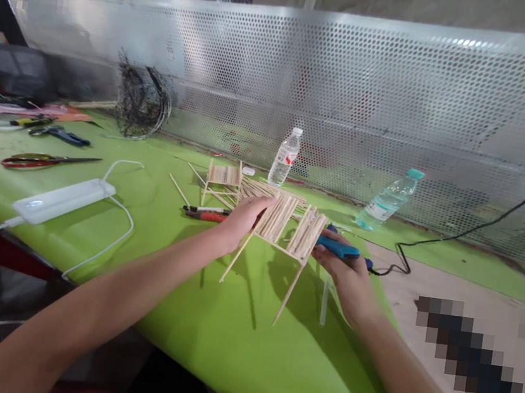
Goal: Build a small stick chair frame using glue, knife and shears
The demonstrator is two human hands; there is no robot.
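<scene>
My left hand (pixel 245 220) is closed on the left edge of a small stick model (pixel 276 218). Thin wooden sticks form its slatted top, split by a gap, and two legs slant down toward me. My right hand (pixel 346 277) is wrapped around a blue hot glue gun (pixel 340 248) with a black cord, close to the model's right edge. The gun's nozzle is mostly hidden behind the model and fingers. Below it a translucent glue stick (pixel 325 301) shows. A second stick model (pixel 225 176) stands behind, beside a pile of loose sticks (pixel 263 189).
Two water bottles, one clear (pixel 285 158) and one greenish and tilted (pixel 389 201), stand before a perforated metal panel (pixel 352 86). To the left are scissors (pixel 41 160), a white power strip (pixel 65 199), pliers (pixel 66 135) and a wire coil (pixel 142 102). Another person is at far left.
</scene>
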